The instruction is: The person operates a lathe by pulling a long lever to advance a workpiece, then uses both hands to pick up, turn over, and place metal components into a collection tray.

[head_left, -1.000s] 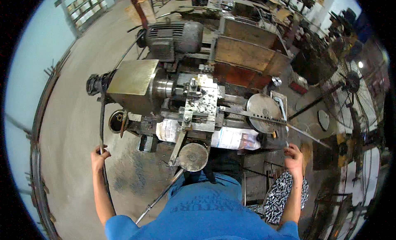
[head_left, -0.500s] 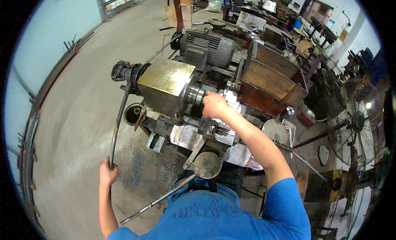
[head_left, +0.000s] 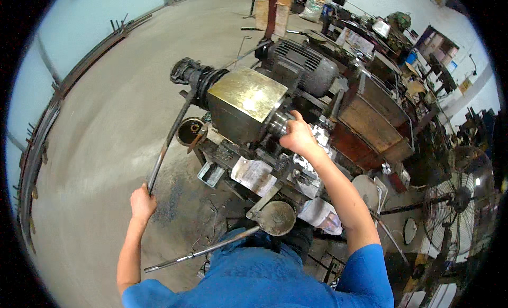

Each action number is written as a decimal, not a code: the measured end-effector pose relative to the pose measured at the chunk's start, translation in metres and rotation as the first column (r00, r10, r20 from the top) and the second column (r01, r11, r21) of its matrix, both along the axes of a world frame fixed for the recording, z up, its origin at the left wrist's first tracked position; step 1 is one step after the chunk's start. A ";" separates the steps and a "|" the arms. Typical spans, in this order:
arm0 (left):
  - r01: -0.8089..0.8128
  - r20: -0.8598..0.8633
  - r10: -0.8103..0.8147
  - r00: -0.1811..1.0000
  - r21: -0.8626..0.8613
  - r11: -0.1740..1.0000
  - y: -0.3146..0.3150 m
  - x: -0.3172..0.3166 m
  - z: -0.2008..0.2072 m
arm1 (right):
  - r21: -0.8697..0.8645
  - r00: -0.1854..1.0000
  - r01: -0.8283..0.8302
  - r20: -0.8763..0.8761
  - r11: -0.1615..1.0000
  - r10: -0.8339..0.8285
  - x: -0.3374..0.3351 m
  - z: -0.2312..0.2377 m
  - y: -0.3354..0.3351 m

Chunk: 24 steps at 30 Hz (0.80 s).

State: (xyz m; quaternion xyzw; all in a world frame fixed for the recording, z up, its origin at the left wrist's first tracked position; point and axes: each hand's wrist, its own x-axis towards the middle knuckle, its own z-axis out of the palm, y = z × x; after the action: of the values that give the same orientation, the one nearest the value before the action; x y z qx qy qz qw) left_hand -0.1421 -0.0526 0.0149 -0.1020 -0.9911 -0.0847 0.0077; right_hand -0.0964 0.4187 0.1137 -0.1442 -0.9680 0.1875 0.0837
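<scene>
My left hand [head_left: 143,203] is closed round the lower end of a long metal lever [head_left: 168,143]. The lever slants up to the black collar [head_left: 203,85] at the left end of a lathe-like machine's boxy headstock [head_left: 244,96]. My right hand [head_left: 299,137] is at the steel spindle nose [head_left: 279,123], on the headstock's right side. One of its digits points up beside the spindle, while the others curl inward. Whatever those fingers hold is hidden by the hand.
Behind the headstock sits a ribbed electric motor [head_left: 304,64]. A rusty metal bin [head_left: 373,122] stands to the right. Nearest my body are a round plate [head_left: 278,218] and a metal bar handle [head_left: 201,253]. A caged fan [head_left: 457,199] stands far right.
The view has shifted and tilted, so the machine appears further right. My left hand still grips the lever. At the spindle, one digit of my right hand now sticks up more plainly.
</scene>
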 end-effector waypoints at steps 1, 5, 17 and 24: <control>-0.001 -0.016 0.000 1.000 -0.036 0.999 0.003 -0.001 0.002 | -0.016 1.000 -0.010 -0.024 1.000 0.010 0.002 -0.001 0.002; 0.049 -0.123 -0.088 0.988 -0.291 0.956 -0.051 -0.063 0.002 | -0.101 0.998 -0.038 -0.046 0.994 0.033 0.004 -0.004 0.008; 0.256 -0.496 -0.042 0.867 0.371 0.893 -0.016 -0.141 -0.004 | -0.084 0.974 -0.072 -0.222 0.994 0.052 0.052 0.028 0.013; 0.252 0.243 -0.306 0.920 0.231 0.940 0.143 -0.067 -0.167 | -0.089 0.915 0.203 -0.336 0.975 -0.222 0.232 0.027 0.065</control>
State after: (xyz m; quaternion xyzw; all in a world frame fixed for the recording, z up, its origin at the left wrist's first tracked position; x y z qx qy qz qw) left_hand -0.2086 0.0900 -0.1517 -0.2287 -0.9445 -0.1953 -0.1324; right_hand 0.1352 0.4837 0.1411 -0.2157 -0.9118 0.2248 0.2674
